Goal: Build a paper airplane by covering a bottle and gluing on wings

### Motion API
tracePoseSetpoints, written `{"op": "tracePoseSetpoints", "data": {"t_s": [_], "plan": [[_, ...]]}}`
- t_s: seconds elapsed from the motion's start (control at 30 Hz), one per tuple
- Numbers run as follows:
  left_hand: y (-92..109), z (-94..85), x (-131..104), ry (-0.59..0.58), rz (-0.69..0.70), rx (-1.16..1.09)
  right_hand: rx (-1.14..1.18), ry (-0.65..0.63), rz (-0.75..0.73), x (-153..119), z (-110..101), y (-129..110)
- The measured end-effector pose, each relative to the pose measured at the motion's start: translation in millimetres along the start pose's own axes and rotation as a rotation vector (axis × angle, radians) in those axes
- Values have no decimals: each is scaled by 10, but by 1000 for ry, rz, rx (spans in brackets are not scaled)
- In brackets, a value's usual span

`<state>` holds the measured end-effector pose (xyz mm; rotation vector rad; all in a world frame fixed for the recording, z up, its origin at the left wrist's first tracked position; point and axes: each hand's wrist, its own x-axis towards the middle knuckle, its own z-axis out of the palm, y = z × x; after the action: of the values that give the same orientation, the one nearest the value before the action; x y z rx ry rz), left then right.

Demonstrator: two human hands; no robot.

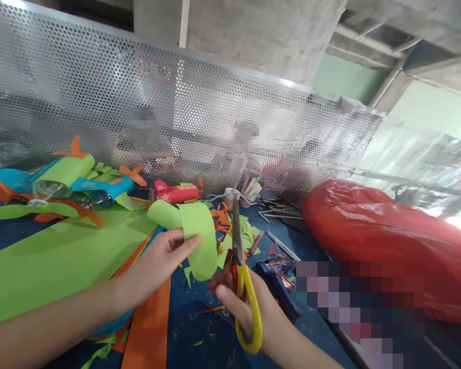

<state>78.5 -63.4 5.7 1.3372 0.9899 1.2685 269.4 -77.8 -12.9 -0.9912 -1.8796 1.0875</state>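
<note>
My left hand (174,252) pinches a curled light-green paper piece (203,236) with a rounded end, thumb on its near face. My right hand (249,302) is wrapped round the yellow-and-red handles of a pair of scissors (236,236). The blades point up and away, and look nearly closed. They stand just right of the green paper, apart from it in the picture. Beneath the left forearm lies a large light-green sheet (72,251), with an orange strip (149,323) beside it.
At the left sit several bottle planes in coloured paper, including a red one (179,191). Cups of markers (249,190) stand at the back among paper scraps. A dark-blue tool (280,287) lies right of the scissors. A red plastic bag (384,241) bulges at the right; a perforated metal panel (215,113) stands behind.
</note>
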Motion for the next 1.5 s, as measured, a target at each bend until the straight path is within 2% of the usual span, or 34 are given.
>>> {"op": "tracePoseSetpoints", "data": {"t_s": [0.1,0.17,0.27,0.5,0.63,0.7,0.8,0.93,1.0,1.07,1.2,1.27,1.37,1.43,1.5], "plan": [[-27,48,-32,-109,-246,-241,137,106,9,57,42,-32],[-48,61,-32,-168,-304,-359,114,174,-26,81,52,-38],[-45,46,-2,-213,-316,-501,56,192,-43,90,47,-26],[94,-76,118,-38,-221,-513,62,102,50,60,40,-6],[105,-188,238,169,-146,-481,130,236,30,108,-30,66],[104,-251,277,190,-149,-499,192,323,50,160,-99,135],[115,-338,283,57,-269,-496,287,418,52,240,-214,213],[84,-409,259,-313,-566,-401,306,435,31,268,-287,160],[35,-405,248,-509,-606,-326,318,392,30,245,-274,84],[-15,-370,223,-620,-566,-244,344,315,33,210,-243,11],[-47,-246,111,-639,-455,-1,369,145,37,150,-179,-62],[-23,-188,52,-735,-431,94,369,122,20,142,-163,-64],[24,-132,10,-830,-404,114,375,196,-22,171,-169,-45],[36,-117,22,-758,-356,112,389,301,-33,206,-191,-23],[17,-118,58,-630,-289,130,417,385,-30,240,-214,4]]}}
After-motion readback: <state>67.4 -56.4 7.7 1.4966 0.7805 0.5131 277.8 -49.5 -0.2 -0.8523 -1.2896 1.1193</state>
